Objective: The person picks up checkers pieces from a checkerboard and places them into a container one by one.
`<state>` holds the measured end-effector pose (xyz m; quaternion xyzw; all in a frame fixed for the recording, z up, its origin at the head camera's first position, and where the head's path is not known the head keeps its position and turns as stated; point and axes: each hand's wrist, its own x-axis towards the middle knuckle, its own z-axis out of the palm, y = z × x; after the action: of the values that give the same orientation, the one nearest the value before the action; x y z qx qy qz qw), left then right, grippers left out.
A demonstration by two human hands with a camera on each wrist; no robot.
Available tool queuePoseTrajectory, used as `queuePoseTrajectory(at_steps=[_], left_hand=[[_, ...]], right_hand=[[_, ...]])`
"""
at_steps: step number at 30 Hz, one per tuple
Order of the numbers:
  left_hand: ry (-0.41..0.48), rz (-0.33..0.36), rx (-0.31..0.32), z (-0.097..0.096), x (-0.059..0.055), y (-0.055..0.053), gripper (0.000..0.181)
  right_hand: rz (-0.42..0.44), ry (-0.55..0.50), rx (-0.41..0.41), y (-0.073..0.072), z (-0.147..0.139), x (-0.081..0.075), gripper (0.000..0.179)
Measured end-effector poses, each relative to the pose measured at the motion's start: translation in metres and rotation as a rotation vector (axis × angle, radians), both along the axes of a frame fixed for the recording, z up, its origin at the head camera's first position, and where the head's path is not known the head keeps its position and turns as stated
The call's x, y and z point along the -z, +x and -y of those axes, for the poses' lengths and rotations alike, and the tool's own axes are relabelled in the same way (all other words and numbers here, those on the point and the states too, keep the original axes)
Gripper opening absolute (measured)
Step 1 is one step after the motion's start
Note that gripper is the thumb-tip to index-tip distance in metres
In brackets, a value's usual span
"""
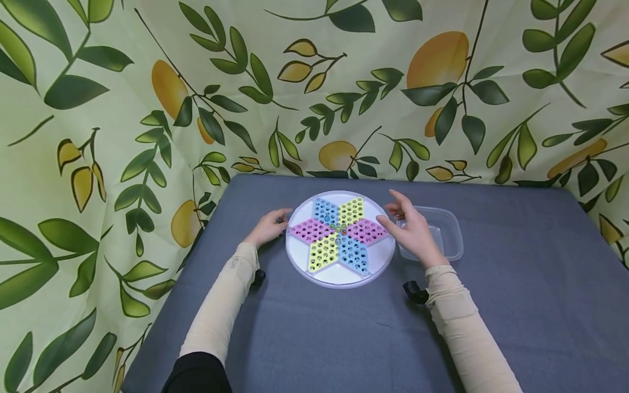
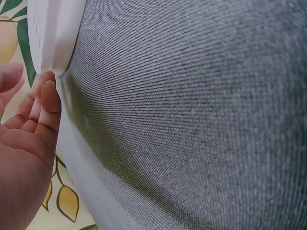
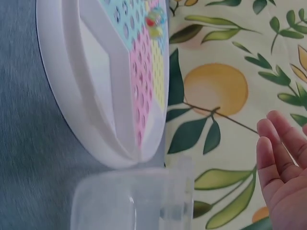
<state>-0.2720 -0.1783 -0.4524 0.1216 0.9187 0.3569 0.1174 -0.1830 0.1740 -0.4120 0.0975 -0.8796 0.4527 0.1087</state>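
Note:
A round white Chinese checkers board (image 1: 339, 277) lies on the table, its star-shaped field made of blue, yellow and pink sections with holes. A few glass marbles (image 1: 339, 233) sit around the star's centre. My left hand (image 1: 267, 227) is at the board's left edge with fingers loosely bent; whether the fingertips touch the rim (image 2: 53, 38) I cannot tell. Over the gap between the board's right side and a clear plastic container (image 1: 457, 232) hovers my right hand (image 1: 414, 233), its fingers (image 3: 278, 143) spread and relaxed, holding nothing.
A grey-blue cloth covers the table (image 1: 334, 338). Behind and to the left hangs a curtain (image 1: 314, 98) printed with leaves and orange fruit. Dark wrist-camera parts (image 1: 415, 293) show under both forearms.

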Motion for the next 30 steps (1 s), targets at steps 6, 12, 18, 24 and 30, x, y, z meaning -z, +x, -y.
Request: queuePoseTrajectory(at_steps=[6, 12, 18, 24, 30], left_hand=[[-0.016, 0.015, -0.012, -0.001, 0.001, 0.001, 0.044], [-0.018, 0.040, -0.006, -0.002, 0.000, 0.003, 0.044], [-0.035, 0.069, -0.011, -0.001, 0.005, 0.002, 0.044], [-0.025, 0.134, -0.045, -0.003, 0.005, 0.002, 0.046], [-0.013, 0.171, -0.078, -0.005, 0.003, 0.002, 0.047]], right_hand=[[0.037, -0.014, -0.037, -0.004, 0.013, 0.004, 0.069], [0.083, -0.020, -0.080, -0.007, 0.024, 0.012, 0.066], [0.097, -0.005, -0.123, -0.008, 0.036, 0.017, 0.063], [0.101, -0.002, -0.180, -0.009, 0.046, 0.019, 0.062], [0.110, 0.038, -0.193, -0.010, 0.050, 0.024, 0.061]])
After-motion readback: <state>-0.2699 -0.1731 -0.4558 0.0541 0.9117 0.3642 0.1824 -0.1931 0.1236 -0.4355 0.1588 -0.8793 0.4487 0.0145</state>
